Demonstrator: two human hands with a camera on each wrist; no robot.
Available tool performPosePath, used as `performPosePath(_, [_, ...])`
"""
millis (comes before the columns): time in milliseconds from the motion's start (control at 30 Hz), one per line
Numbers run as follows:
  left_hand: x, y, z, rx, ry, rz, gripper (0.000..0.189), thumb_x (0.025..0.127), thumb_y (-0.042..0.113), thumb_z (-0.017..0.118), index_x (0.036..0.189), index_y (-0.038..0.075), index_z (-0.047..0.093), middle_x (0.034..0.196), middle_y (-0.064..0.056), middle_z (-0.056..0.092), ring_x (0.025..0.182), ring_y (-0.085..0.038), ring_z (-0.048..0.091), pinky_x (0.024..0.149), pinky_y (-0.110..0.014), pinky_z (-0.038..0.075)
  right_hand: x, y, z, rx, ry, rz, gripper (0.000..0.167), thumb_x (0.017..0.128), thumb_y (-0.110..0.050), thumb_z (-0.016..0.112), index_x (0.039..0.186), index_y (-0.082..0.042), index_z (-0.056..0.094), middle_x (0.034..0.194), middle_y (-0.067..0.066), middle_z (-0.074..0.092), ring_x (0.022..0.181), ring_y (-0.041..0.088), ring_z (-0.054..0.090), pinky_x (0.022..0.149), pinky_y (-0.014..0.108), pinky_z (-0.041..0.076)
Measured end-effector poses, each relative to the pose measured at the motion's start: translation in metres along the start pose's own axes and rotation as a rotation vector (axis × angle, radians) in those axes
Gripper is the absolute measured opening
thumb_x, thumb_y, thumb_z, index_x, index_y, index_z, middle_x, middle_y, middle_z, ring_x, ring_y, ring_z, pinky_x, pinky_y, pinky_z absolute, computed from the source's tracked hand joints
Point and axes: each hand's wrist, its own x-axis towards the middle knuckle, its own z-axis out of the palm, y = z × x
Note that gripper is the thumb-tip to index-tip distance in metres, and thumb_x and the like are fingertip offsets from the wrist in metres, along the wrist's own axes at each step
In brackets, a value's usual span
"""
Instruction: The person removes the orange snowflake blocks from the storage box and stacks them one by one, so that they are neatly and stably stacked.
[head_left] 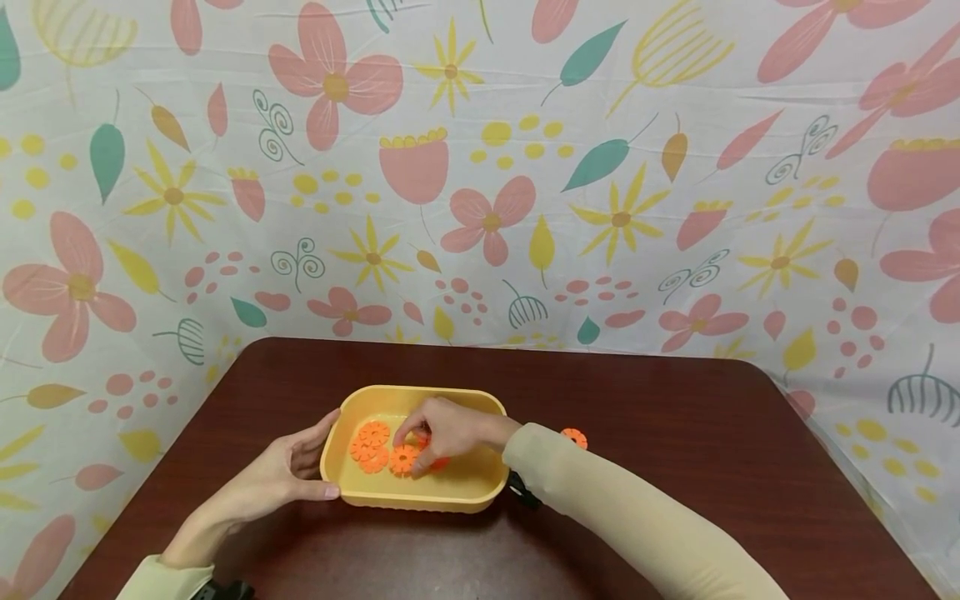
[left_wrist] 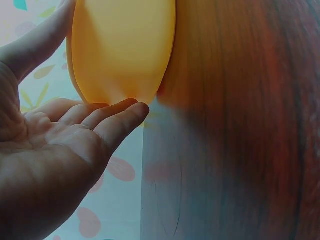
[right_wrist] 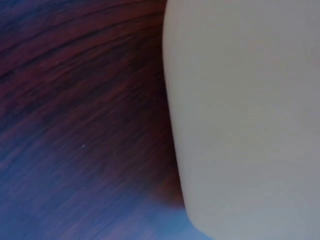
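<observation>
A yellow plastic tray (head_left: 480, 493) with rounded corners stands on the table, holding several orange notched discs (head_left: 372, 435). At its left end my left hand (head_left: 281, 467) touches the wall, index fingertip near the far corner and thumb near the front one. The left wrist view shows this hand's fingers (left_wrist: 117, 120) nearly straight against the yellow wall. Reaching in over the right side, my right hand (head_left: 450, 427) pinches an orange disc (head_left: 405, 459) between thumb and fingers. More orange shows partly hidden beneath that hand. A pale smooth surface fills much of the right wrist view.
Another orange disc (head_left: 575, 437) lies outside the tray to the right, partly behind the right sleeve (head_left: 600, 496). The dark brown table (head_left: 697, 433) ends at a flower-patterned cloth (head_left: 491, 275) hanging behind and beside it.
</observation>
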Motion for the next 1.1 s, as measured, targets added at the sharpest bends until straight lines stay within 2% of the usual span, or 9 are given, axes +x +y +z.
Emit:
performPosePath(133, [0.000,0.000,0.000,0.002,-0.002,0.001,0.103,0.093,0.004,0.081,0.168,0.000,0.010,0.168,-0.031,0.020,0.145,-0.051,0.037,0.099,-0.031,0.054,-0.001,-0.003,-0.002,0.025,0.018,0.015,0.036,0.081,-0.009,0.093,0.114,-0.008,0.081,0.090,0.002,0.066,0.077,0.013,0.054,0.070,0.018,0.043])
performPosePath(200, [0.000,0.000,0.000,-0.001,-0.005,0.004,0.103,0.093,0.003,0.080,0.168,-0.001,0.010,0.167,-0.032,0.020,0.145,-0.052,0.037,0.099,-0.031,0.054,-0.002,-0.004,-0.003,0.050,0.021,0.029,0.036,0.081,-0.008,0.092,0.115,-0.008,0.081,0.094,-0.001,0.069,0.079,0.015,0.056,0.070,0.019,0.045])
performPosePath(400, [0.000,0.001,0.001,-0.006,-0.017,0.022,0.103,0.092,0.002,0.080,0.168,0.000,0.009,0.166,-0.033,0.022,0.144,-0.053,0.038,0.099,-0.031,0.054,-0.006,-0.004,-0.006,0.127,0.035,0.055,0.037,0.082,-0.002,0.089,0.117,-0.006,0.079,0.092,-0.006,0.070,0.079,0.011,0.058,0.072,0.020,0.048])
performPosePath(600, [-0.001,0.000,0.001,-0.008,-0.016,0.025,0.103,0.092,0.001,0.080,0.168,0.000,0.010,0.166,-0.033,0.022,0.144,-0.052,0.038,0.099,-0.033,0.055,-0.010,-0.002,-0.008,0.185,0.052,0.071,0.038,0.083,-0.002,0.089,0.119,-0.004,0.078,0.098,-0.005,0.071,0.086,0.017,0.059,0.076,0.021,0.048])
performPosePath(867, [-0.001,0.000,0.001,-0.007,-0.013,0.017,0.103,0.092,0.002,0.080,0.168,0.000,0.010,0.167,-0.031,0.021,0.146,-0.052,0.036,0.100,-0.033,0.054,-0.017,-0.002,-0.013,0.204,0.077,0.032,0.038,0.083,-0.004,0.089,0.119,-0.004,0.078,0.099,-0.002,0.071,0.083,0.015,0.058,0.073,0.022,0.047])
performPosePath(1100, [-0.001,0.001,0.001,0.004,-0.010,0.026,0.103,0.092,0.002,0.080,0.167,-0.002,0.010,0.167,-0.032,0.021,0.145,-0.053,0.035,0.099,-0.031,0.054,-0.025,-0.001,-0.021,0.188,0.103,-0.010,0.039,0.084,-0.008,0.090,0.121,-0.003,0.077,0.112,0.006,0.074,0.087,0.020,0.060,0.081,0.029,0.050])
